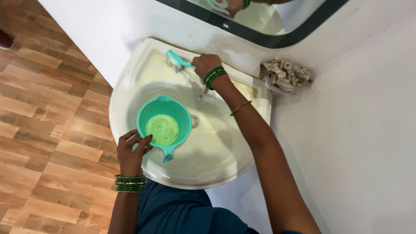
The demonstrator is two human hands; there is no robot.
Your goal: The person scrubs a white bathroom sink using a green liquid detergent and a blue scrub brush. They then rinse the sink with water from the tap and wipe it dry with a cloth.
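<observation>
Under my left hand [130,151], pinching the teal jug [164,124] rim, foamy liquid could slop if tilted, while my right hand [206,65], clenched on the brush [175,58], scrubs the sink [130,76].

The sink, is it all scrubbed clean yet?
Not yet. The sink looks wet and filmy in its bowl. The right hand holds a teal brush against the back ledge, scrubbing there. The left hand steadies a teal mug of green foamy liquid. The front rim looks dry, so that and rinsing seem left.
</observation>
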